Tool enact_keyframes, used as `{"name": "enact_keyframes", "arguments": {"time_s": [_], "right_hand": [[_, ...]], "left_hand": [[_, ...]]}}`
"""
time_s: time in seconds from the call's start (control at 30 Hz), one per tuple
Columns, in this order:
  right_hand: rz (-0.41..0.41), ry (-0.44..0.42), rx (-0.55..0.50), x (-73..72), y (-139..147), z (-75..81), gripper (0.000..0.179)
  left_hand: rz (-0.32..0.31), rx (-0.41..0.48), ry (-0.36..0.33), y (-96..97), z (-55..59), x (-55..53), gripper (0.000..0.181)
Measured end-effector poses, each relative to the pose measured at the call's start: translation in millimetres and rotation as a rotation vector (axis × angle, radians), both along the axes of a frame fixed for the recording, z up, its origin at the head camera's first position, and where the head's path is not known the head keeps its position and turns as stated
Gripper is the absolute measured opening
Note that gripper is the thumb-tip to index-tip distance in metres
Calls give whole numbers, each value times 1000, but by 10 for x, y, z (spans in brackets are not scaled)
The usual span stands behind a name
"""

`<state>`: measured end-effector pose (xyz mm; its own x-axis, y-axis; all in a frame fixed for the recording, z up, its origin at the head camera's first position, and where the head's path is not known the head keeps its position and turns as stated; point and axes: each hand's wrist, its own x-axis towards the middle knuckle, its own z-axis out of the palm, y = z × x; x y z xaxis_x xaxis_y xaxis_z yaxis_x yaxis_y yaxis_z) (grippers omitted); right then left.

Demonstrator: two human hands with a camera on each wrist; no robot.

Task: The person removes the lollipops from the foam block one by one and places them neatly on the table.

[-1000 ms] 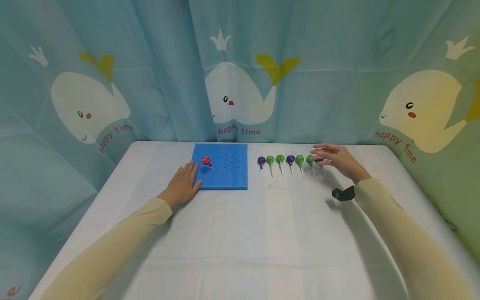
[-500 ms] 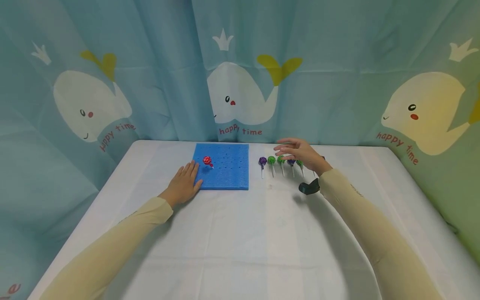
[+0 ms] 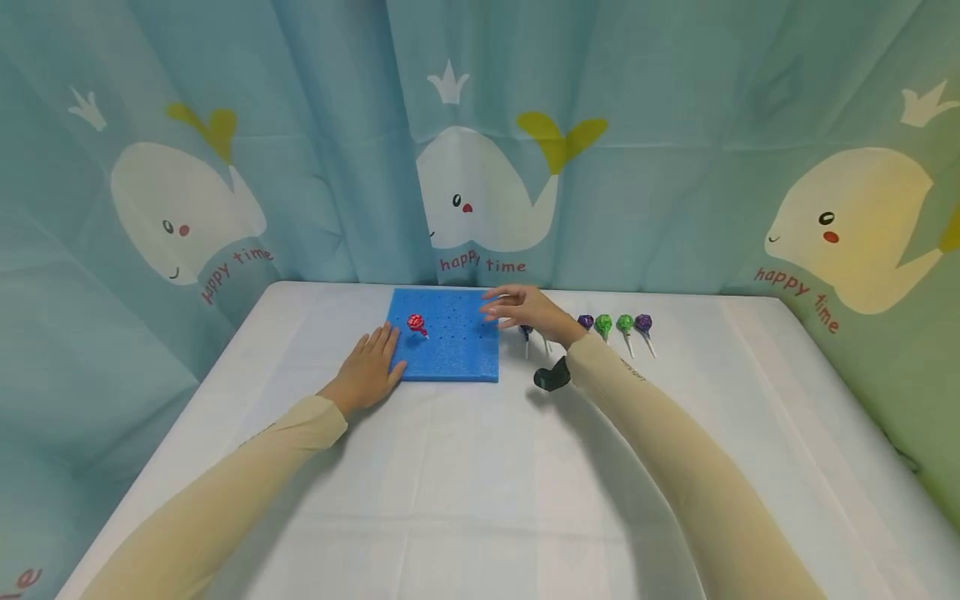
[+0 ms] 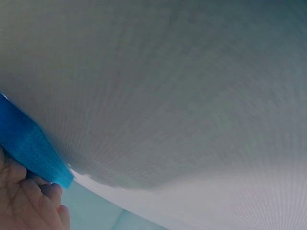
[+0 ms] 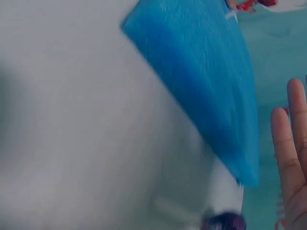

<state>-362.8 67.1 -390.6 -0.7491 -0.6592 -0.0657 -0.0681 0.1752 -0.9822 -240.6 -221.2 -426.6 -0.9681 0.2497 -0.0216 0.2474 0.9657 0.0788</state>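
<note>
A blue foam board [image 3: 450,358] with rows of small holes lies at the back of the table. One red lollipop [image 3: 416,322] stands tilted in its left part. My left hand [image 3: 365,371] rests on the board's left edge with fingers straight, and the left wrist view shows its palm [image 4: 29,206] at the foam. Above the board's right edge is my right hand [image 3: 528,310], fingers extended and holding nothing. Right of the board runs a row of lollipops, among them a green one [image 3: 603,327] and a purple one [image 3: 644,325]; my right hand and wrist partly hide others.
A white cloth [image 3: 465,483] covers the table. Behind it hangs a blue-green curtain [image 3: 660,217] printed with whales. The dark wrist camera [image 3: 552,376] hangs below my right wrist. In the right wrist view a purple lollipop [image 5: 224,221] appears near the board's corner.
My right hand has moved left from the far end of the lollipop row to the board's right edge, uncovering the right-hand lollipops. My left hand has stayed on the board.
</note>
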Motion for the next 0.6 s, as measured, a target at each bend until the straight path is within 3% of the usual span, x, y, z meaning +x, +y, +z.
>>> {"name": "enact_keyframes", "arguments": {"time_s": [0.27,0.6], "right_hand": [[22,-4,31,0,-401,-53,45],[29,-4,52,119,-751,-110,55]], "left_hand": [[-1,10,2,-2,16,14,64],[0,-5,3,16,33,20,64]]}}
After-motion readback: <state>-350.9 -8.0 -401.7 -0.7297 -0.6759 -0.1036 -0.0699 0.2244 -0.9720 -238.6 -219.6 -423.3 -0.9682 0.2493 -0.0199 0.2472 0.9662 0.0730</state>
